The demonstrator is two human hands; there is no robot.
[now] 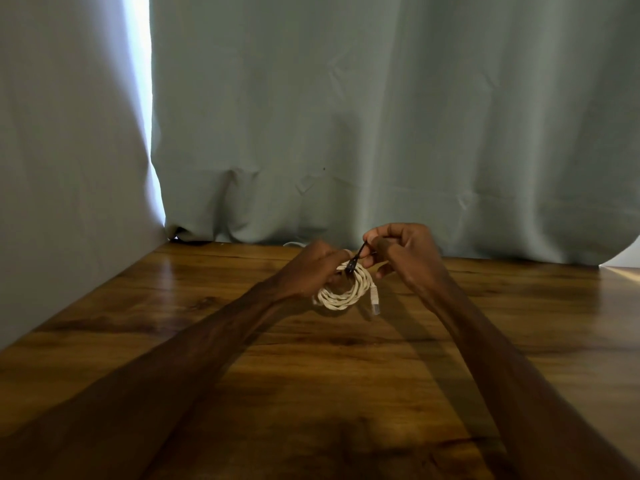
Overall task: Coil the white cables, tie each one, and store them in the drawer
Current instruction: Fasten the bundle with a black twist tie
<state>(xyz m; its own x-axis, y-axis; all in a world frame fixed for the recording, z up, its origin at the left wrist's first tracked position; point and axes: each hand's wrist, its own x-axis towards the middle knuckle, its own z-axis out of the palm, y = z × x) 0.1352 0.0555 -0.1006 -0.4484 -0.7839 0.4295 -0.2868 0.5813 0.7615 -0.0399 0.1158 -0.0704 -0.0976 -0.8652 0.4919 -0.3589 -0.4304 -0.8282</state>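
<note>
White cable (341, 292) is coiled; left hand (311, 271) grips it, right hand (401, 251) fingers pinch what looks like a black tie (356, 259); storing remains

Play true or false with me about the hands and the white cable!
1. The white cable is wound into a coil. True.
2. The right hand pinches a black tie. True.
3. The left hand lies flat on the table. False: it holds the coil.
4. The table is made of glass. False: it is brown wood.
5. The curtain behind is bright red. False: it is pale grey-green.
</note>
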